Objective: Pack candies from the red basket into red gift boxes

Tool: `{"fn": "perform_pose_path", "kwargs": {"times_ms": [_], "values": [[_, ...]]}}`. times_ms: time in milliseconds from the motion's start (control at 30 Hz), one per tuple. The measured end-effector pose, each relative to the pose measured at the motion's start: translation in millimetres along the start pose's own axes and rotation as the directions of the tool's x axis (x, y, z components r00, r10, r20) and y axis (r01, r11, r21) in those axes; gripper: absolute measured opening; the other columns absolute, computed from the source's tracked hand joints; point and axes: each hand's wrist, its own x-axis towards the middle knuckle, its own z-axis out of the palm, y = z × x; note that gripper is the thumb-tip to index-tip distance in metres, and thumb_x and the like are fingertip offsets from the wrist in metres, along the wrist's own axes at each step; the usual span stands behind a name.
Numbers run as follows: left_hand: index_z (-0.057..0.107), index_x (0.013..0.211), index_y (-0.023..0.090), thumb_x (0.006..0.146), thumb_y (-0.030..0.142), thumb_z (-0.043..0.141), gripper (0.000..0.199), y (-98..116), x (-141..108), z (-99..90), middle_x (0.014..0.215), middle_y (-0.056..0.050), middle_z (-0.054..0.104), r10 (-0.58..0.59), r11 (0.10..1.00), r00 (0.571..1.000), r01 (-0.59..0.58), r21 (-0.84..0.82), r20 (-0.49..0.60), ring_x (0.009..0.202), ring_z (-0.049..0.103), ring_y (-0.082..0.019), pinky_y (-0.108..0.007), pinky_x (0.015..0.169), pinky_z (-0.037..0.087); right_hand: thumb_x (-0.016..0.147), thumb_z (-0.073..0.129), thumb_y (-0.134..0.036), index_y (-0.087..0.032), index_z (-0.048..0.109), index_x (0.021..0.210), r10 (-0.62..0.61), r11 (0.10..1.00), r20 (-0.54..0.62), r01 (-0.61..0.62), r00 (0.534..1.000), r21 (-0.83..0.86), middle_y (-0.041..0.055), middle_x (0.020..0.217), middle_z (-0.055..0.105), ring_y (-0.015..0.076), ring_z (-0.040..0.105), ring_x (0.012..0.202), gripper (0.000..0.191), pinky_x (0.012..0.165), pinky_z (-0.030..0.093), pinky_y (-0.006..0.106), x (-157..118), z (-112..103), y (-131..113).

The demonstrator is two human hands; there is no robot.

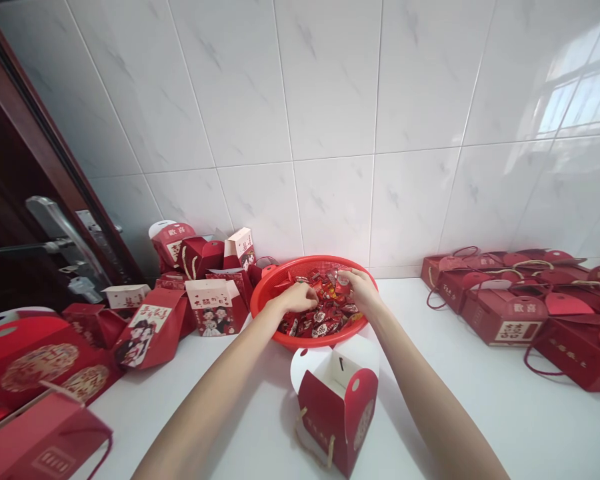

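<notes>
A red plastic basket (265, 327) stands against the wall with many wrapped candies (325, 322) in it, mostly in red wrappers. Inside it on the left, my left hand (299, 298) has its fingers curled down at the candies; what they grip, if anything, is hidden. At the right side of the basket, my right hand (359, 288) pinches a red-wrapped candy (343, 281). Between my forearms and in front of the basket stands a red gift box (325, 413), its top flaps apart, its white inside showing, and a beige cord handle hanging at its side.
Assorted red gift boxes (153, 327) crowd the left side. Rows of closed red boxes (505, 317) with cord handles sit on the right. All rest on a white tabletop (430, 360) against a tiled wall (330, 200). A door handle (63, 233) juts out at the left.
</notes>
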Motion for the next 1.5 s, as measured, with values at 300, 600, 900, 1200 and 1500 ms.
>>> {"fn": "perform_pose_path", "kwargs": {"times_ms": [300, 600, 900, 1200, 1500], "values": [[0.066, 0.068, 0.02, 0.062, 0.029, 0.068, 0.011, 4.1, -4.5, -2.3, 0.064, -0.001, 0.068, -0.258, 0.966, 0.942, 0.244, 0.088, 0.216, 0.063, 0.062, -0.019, -0.026, 0.054, 0.042, 0.065, 0.071, -0.031, -0.02, 0.059, 0.069, 0.0, 1.0, 0.001, 0.0, 1.0, -0.02, -0.0031, 0.056, 0.057, 0.0119, 0.053, 0.051, 0.016, 0.043, 0.036, 0.022, 0.9, -0.9, 0.7], [0.06, 0.064, 0.019, 0.048, 0.01, 0.072, 0.022, 1.1, -9.9, -10.1, 0.055, 0.003, 0.061, -0.294, 0.945, 0.88, 0.325, -0.023, 0.372, 0.054, 0.058, -0.017, -0.024, 0.052, 0.044, 0.067, 0.069, -0.03, -0.02, 0.059, 0.071, 0.01, 0.999, 0.0, -0.01, 1.0, -0.034, -0.0038, 0.058, 0.058, 0.0105, 0.053, 0.049, 0.015, 0.043, 0.037, 0.021, 1.8, -0.3, 0.5], [0.072, 0.077, 0.02, 0.049, 0.016, 0.074, 0.028, -10.5, -6.3, -8.6, 0.064, 0.003, 0.068, -0.23, 0.954, 0.882, 0.289, -0.085, 0.411, 0.067, 0.064, -0.019, -0.023, 0.059, 0.047, 0.065, 0.071, -0.03, -0.02, 0.059, 0.068, 0.001, 1.0, 0.0, -0.001, 1.0, -0.024, -0.0038, 0.054, 0.056, 0.0105, 0.051, 0.047, 0.017, 0.04, 0.034, 0.02, -0.4, 0.8, -0.8], [0.075, 0.094, 0.021, 0.046, 0.009, 0.074, 0.049, -12.0, -7.2, -14.0, 0.085, 0.0, 0.074, -0.088, 0.916, 0.966, 0.174, -0.362, 0.244, 0.081, 0.068, -0.02, -0.024, 0.067, 0.053, 0.067, 0.069, -0.03, -0.02, 0.061, 0.07, -0.002, 0.999, -0.001, 0.002, 1.0, -0.037, -0.0034, 0.056, 0.057, 0.012, 0.055, 0.049, 0.014, 0.04, 0.037, 0.021, -0.2, 0.2, -0.5], [0.074, 0.098, 0.017, 0.055, 0.01, 0.072, 0.043, -18.7, 0.0, -12.3, 0.1, -0.006, 0.076, -0.031, 0.946, 0.982, 0.088, -0.312, 0.185, 0.096, 0.069, -0.024, -0.028, 0.076, 0.054, 0.065, 0.072, -0.03, -0.019, 0.061, 0.069, -0.015, 1.0, 0.009, 0.016, 1.0, -0.02, -0.0038, 0.057, 0.057, 0.0113, 0.053, 0.048, 0.016, 0.042, 0.037, 0.022, 1.7, -0.5, 0.8]]}}
